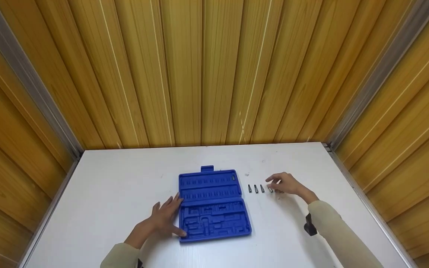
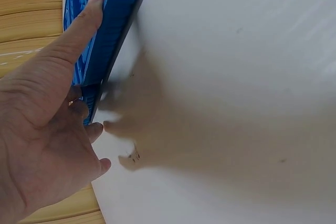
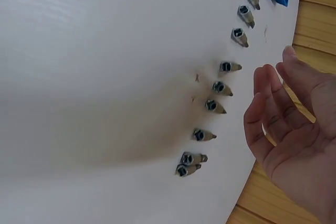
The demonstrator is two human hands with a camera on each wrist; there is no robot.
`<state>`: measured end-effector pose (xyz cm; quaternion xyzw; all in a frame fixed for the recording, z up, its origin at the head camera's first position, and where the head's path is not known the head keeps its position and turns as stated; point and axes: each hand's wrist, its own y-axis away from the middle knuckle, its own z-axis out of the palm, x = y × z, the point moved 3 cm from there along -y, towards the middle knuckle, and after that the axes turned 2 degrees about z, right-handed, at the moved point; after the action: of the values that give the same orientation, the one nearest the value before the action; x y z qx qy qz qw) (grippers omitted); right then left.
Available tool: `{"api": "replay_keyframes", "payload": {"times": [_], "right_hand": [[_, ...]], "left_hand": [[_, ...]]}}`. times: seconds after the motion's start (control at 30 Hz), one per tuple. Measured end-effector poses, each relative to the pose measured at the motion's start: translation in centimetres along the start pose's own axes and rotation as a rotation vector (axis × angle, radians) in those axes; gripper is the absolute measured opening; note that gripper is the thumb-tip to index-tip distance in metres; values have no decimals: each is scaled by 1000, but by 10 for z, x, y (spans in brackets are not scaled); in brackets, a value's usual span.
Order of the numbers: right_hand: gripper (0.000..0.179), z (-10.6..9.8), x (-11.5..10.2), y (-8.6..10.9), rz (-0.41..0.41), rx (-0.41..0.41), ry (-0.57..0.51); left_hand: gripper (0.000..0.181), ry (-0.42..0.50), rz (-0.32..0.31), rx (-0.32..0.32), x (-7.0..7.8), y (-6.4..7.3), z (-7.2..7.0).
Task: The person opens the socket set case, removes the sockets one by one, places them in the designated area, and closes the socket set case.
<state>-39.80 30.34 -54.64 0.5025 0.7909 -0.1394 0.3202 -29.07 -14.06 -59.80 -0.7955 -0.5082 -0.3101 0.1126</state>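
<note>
A blue plastic socket-set case (image 1: 214, 219) lies unfolded on the white table. My left hand (image 1: 164, 216) rests along its left edge, fingers spread; in the left wrist view the thumb (image 2: 86, 11) presses on the case's rim. One small metal piece (image 1: 233, 178) sits in the lid's far right corner. Right of the case, several metal bit sockets (image 1: 256, 189) form a row, and the right wrist view shows square holes in the ends of these bit sockets (image 3: 220, 88). My right hand (image 1: 287, 183) hovers over the row's right part with loosely bent fingers and nothing between them, hiding some pieces in the head view.
The white table (image 1: 125, 178) meets yellow wood-patterned panels (image 1: 184, 74) at the back and both sides. Grey metal corner posts (image 1: 378, 70) stand at the back corners. The case's latch flap (image 1: 207, 168) sticks out toward the back wall.
</note>
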Motion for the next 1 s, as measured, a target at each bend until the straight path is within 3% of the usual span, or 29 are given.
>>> {"api": "replay_keyframes", "payload": {"times": [0.1, 0.37, 0.67, 0.83, 1.0], "right_hand": [[28, 8, -7, -8, -53, -12, -19], [30, 34, -25, -33, -101, -23, -97], [29, 61, -40, -63, -143, 69, -82], [24, 78, -41, -76, -145, 203, 28], [19, 85, -44, -85, -22, 272, 180]], "left_hand": [[123, -21, 12, 1, -1, -2, -1], [123, -39, 28, -3, -2, -1, -2], [121, -15, 32, 4, 0, 0, -1], [121, -29, 30, 2, -1, 0, -1], [121, -47, 34, 10, -1, 0, -1]]}}
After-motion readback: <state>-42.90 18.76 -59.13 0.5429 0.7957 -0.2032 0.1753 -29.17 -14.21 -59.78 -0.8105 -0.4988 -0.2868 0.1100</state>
